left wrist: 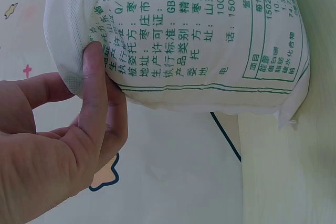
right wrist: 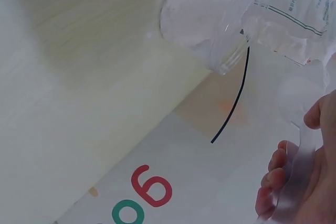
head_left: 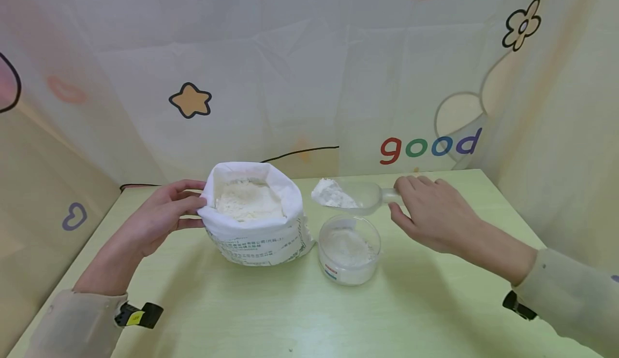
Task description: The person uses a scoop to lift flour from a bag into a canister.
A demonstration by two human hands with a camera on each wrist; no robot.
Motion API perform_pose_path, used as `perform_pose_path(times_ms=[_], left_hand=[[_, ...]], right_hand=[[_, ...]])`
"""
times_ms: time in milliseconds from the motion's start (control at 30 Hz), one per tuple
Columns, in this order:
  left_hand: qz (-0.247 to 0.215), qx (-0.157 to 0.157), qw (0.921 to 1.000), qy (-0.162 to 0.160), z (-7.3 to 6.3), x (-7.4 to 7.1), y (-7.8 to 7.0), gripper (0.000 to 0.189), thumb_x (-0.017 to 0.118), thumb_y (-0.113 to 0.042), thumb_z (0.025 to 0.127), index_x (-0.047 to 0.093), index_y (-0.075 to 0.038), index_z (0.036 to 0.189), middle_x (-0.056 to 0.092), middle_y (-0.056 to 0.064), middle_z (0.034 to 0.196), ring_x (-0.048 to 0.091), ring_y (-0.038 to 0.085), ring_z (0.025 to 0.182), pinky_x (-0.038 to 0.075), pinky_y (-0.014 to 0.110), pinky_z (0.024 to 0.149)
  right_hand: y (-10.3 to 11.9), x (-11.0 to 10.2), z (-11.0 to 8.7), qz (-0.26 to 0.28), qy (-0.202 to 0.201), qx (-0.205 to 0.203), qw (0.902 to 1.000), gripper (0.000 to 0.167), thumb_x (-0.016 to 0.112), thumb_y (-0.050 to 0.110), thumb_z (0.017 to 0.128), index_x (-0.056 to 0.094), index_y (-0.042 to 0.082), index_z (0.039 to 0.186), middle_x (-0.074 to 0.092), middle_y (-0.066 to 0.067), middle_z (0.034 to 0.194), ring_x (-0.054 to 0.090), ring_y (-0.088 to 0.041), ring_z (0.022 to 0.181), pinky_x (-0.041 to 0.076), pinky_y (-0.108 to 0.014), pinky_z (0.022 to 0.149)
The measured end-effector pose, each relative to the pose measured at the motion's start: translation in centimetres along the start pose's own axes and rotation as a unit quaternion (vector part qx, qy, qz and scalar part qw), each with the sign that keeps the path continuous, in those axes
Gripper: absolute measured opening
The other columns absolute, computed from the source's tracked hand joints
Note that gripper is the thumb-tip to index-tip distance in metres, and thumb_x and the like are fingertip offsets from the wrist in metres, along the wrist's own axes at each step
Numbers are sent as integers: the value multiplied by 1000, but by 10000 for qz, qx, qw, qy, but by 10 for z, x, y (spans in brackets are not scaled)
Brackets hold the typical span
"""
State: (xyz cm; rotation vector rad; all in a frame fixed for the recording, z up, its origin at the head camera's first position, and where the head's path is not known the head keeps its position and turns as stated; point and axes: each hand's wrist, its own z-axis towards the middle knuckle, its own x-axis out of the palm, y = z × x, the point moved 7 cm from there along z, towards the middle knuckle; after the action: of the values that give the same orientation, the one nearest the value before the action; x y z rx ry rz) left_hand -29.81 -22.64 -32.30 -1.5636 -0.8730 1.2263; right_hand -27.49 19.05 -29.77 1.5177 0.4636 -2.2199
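A white cloth bag of flour (head_left: 256, 240) with green print stands on the table, its rim folded outward and pale flour showing inside. My left hand (head_left: 171, 207) pinches the bag's left rim between thumb and fingers; the left wrist view shows this hand (left wrist: 68, 135) at the folded edge. In my right hand (head_left: 435, 213) is the handle of a clear scoop (head_left: 365, 194), which carries a heap of white flour (head_left: 333, 194) at its front. Below the scoop stands a round clear jar (head_left: 350, 272) holding white flour. In the right wrist view, fingers curl round the scoop handle (right wrist: 294, 182).
The pale green table (head_left: 290, 320) reaches back to a printed curtain (head_left: 300, 78), which also hangs along both sides. The jar stands close to the bag's right side. A dark strap (head_left: 139, 315) is on the left sleeve.
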Motion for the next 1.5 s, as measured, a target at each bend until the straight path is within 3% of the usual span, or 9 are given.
perform_pose_path(times_ms=[600, 967, 1500], left_hand=[[40, -23, 10000, -7, 0, 1, 1, 54, 58, -17, 106, 36, 6, 149, 53, 24, 134, 66, 17, 100, 60, 34, 88], [47, 1, 10000, -15, 0, 0, 1, 54, 58, -16, 106, 36, 6, 150, 53, 24, 134, 66, 16, 100, 60, 34, 88], [72, 29, 10000, -10, -1, 1, -2, 54, 58, -19, 106, 37, 7, 148, 54, 24, 132, 67, 18, 100, 60, 34, 88]], right_hand=[[-14, 14, -20, 33, -30, 78, 10000, 18, 57, 25, 97, 55, 8, 95, 48, 4, 75, 46, -17, 68, 36, -30, 56], [-21, 23, -31, -14, 174, 163, 9997, 19, 57, 26, 97, 56, 7, 97, 52, 3, 77, 49, -17, 69, 38, -31, 57], [-19, 21, -35, -412, 268, -314, 9983, 18, 60, 26, 95, 57, 8, 94, 54, 2, 79, 54, -20, 73, 43, -35, 59]])
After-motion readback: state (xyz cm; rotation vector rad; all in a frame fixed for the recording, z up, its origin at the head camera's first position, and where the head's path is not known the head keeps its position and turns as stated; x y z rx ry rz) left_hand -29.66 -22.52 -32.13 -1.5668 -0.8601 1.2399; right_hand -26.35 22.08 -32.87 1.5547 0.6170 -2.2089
